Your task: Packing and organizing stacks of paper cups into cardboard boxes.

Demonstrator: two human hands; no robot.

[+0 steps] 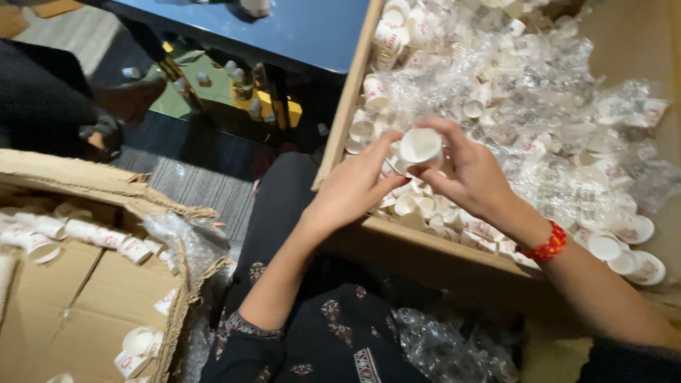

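Small packing workroom, cardboard boxes (85, 284) of paper cups (454, 206) (plastic wrap everywhere), carpeted floor (191, 184)

A small white paper cup (420, 147) with a red print on its side is held tilted, its open mouth facing up toward the camera, above the cup-filled cardboard box (425, 248).

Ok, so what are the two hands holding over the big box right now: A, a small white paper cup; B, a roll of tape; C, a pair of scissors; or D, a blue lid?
A: the left hand and the right hand pinch a small white paper cup between their fingertips, above the big box full of cups and clear plastic wrap.
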